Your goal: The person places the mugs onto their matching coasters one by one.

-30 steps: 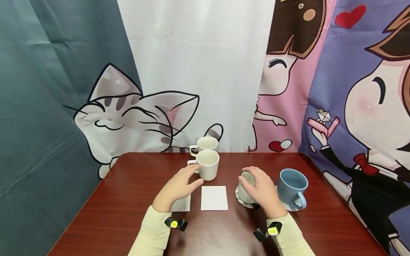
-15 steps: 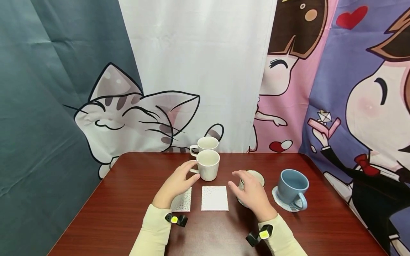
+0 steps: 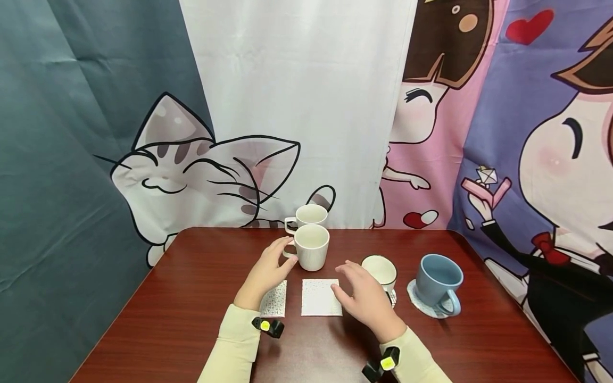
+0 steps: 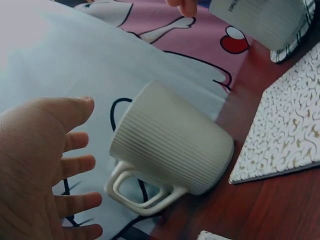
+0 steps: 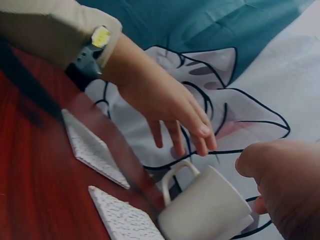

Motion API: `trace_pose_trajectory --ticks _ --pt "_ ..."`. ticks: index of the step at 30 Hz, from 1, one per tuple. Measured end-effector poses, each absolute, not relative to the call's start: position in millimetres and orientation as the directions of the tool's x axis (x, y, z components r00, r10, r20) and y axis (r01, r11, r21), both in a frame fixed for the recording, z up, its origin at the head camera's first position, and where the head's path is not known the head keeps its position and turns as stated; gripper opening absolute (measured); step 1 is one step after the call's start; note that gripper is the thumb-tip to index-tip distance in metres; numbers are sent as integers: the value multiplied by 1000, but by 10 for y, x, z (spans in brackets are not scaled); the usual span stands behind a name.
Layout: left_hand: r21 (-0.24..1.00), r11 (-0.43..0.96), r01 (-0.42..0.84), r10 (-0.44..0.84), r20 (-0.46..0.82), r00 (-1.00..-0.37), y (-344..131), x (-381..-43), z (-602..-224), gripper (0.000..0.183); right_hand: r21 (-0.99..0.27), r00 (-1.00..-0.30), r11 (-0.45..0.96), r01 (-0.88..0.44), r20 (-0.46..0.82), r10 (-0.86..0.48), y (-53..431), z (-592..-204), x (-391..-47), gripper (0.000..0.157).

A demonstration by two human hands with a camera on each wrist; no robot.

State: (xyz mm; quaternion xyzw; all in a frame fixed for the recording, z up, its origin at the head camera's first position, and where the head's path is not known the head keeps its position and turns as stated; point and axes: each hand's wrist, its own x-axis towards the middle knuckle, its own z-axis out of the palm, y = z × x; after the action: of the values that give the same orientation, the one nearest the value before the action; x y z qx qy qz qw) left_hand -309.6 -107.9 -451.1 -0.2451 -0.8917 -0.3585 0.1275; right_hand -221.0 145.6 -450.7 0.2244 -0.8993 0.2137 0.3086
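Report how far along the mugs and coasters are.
Looks done: the blue mug sits on a round coaster, the dark-rimmed mug on a checked coaster. In hand: the left hand is beside the front white mug, the right hand near the middle square coaster, neither gripping anything. Probably left: mugs for that one and the left square coaster, both bare.

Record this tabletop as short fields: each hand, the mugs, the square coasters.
left hand: holds nothing; left of the ribbed white mug, apart from it
right hand: holds nothing; partly hides the dark-rimmed white mug in head view
blue mug: upright on pale round coaster
second white mug: behind the ribbed one
square coasters: two, side by side
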Motion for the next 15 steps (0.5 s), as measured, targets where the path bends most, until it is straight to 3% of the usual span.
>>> trace_pose_trajectory --ticks 8,15 --pt "624 625 468 250 408 -878 -1027 -3177 -4669 56 -173 -669 798 -577 661 -340 1306 -4662 -2152 32" --pt "632 651 421 197 396 -897 -964 -3213 -4713 66 -219 -744 821 -527 586 -321 1218 -4878 -2149 33"
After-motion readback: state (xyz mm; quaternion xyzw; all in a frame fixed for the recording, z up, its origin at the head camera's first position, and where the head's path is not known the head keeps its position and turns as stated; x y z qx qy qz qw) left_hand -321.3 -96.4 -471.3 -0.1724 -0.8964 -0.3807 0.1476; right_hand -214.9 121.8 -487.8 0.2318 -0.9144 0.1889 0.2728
